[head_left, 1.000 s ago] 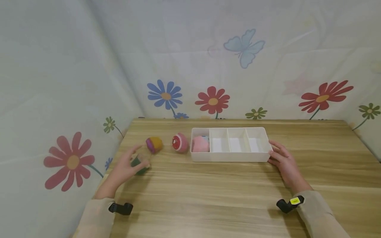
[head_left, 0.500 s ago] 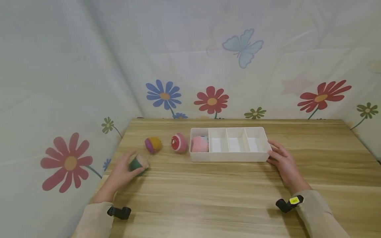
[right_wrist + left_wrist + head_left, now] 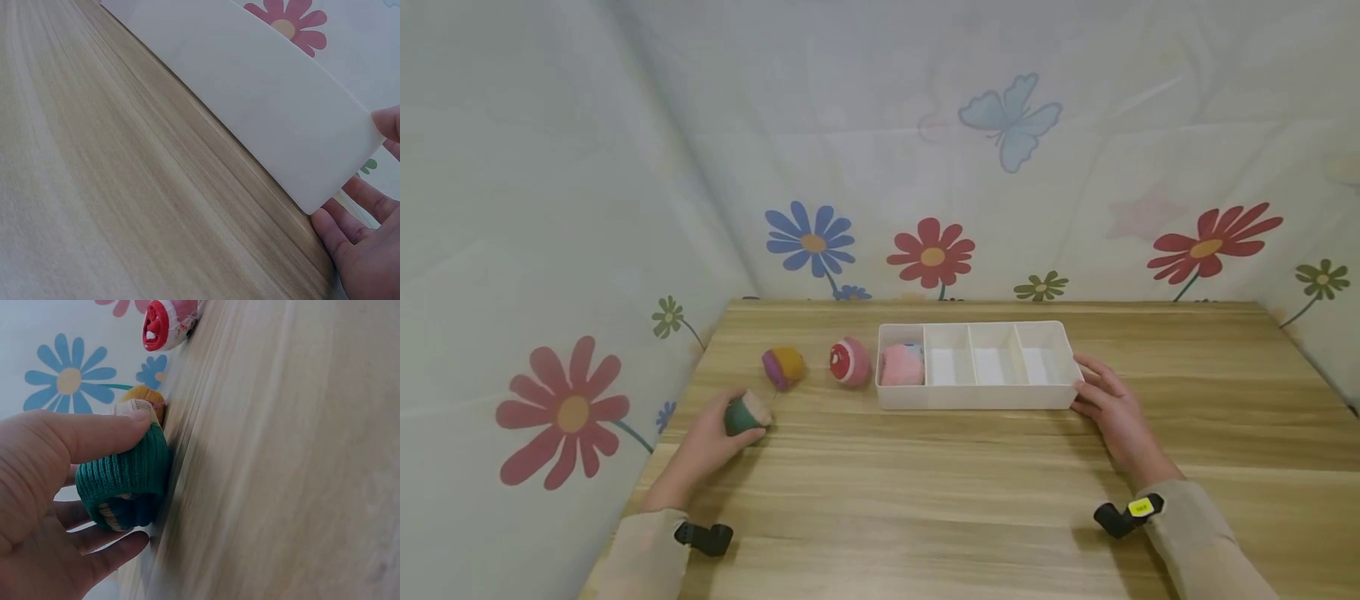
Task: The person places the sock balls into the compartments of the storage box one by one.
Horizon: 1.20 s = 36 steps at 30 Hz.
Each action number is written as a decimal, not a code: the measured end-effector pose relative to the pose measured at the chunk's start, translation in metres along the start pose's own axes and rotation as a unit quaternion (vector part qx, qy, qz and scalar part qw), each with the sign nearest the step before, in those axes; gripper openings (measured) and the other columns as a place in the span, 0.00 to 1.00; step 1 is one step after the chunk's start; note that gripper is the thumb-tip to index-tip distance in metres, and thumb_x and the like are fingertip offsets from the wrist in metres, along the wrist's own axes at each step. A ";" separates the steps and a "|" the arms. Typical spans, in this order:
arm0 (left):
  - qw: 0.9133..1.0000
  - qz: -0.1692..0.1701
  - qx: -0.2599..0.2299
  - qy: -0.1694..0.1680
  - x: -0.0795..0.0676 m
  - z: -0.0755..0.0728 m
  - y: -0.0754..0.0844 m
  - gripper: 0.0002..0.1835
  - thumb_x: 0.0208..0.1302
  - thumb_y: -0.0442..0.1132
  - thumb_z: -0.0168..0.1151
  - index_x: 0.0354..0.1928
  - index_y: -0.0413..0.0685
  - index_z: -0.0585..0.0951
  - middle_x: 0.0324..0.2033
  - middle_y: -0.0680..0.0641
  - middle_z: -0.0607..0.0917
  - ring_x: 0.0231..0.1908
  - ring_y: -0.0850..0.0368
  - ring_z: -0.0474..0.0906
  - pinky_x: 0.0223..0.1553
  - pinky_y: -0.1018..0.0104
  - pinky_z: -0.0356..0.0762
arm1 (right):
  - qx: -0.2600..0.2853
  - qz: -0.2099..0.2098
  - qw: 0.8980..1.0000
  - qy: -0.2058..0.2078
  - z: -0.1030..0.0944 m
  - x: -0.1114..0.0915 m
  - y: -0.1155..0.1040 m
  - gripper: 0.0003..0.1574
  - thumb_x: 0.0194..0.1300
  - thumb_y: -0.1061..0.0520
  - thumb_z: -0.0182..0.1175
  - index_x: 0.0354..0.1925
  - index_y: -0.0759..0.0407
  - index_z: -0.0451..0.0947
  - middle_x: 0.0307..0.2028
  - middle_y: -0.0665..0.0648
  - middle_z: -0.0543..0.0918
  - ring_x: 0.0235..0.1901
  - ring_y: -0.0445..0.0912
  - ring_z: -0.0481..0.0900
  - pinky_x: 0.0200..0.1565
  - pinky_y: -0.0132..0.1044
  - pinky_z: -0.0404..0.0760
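My left hand (image 3: 709,435) grips a rolled pair of green ribbed socks (image 3: 128,465) with beige at one end, at the left of the table. The thumb lies along one side of the roll and fingers are behind it. A white divided box (image 3: 977,397) stands right of centre, with a pink sock roll (image 3: 902,365) in its leftmost compartment. My right hand (image 3: 1116,412) touches the box's right end, thumb at the front corner and fingers against the end wall. Between the box and my left hand lie a pink-and-red sock roll (image 3: 850,362) and a yellow-and-purple sock roll (image 3: 783,367).
The wooden table (image 3: 910,492) carries everything. Behind it and at the left hangs a pale curtain (image 3: 865,150) printed with flowers and a butterfly. The box's other compartments show bare white bottoms.
My left hand has closed its thumb and fingers around the green socks, which hardly moved. My right hand stays at the box's end. The head view has shifted slightly.
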<state>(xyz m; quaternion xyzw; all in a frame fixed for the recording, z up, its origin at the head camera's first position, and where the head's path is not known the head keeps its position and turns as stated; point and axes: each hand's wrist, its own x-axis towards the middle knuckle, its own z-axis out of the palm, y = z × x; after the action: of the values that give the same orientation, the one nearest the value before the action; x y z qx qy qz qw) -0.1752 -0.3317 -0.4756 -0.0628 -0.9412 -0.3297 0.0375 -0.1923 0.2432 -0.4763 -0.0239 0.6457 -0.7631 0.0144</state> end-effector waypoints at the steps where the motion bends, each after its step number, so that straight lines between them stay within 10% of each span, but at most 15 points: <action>1: 1.000 -0.001 -0.001 -0.001 0.000 0.000 0.001 0.39 0.53 0.43 0.69 0.63 0.33 0.63 0.58 0.31 0.67 0.56 0.36 0.65 0.54 0.41 0.64 | 0.001 0.000 1.000 0.000 0.000 0.000 0.000 0.31 0.68 0.56 0.53 0.67 0.57 0.59 0.51 0.53 0.70 0.43 0.41 0.76 0.45 0.31 0.77; 36: 0.999 0.016 -0.015 0.040 0.009 0.003 0.029 0.35 0.48 0.37 0.71 0.59 0.37 0.68 0.52 0.35 0.74 0.49 0.41 0.71 0.48 0.46 0.69 | 0.013 -0.011 1.000 -0.004 -0.001 0.000 0.001 0.30 0.69 0.58 0.52 0.67 0.58 0.59 0.51 0.52 0.71 0.44 0.40 0.75 0.44 0.30 0.76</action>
<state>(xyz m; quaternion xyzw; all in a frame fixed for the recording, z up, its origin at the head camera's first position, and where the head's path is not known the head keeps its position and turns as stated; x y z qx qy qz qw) -0.1800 -0.3064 -0.4585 -0.0648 -0.9329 -0.3452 0.0794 -0.1924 0.2444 -0.4772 -0.0338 0.6351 -0.7716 0.0093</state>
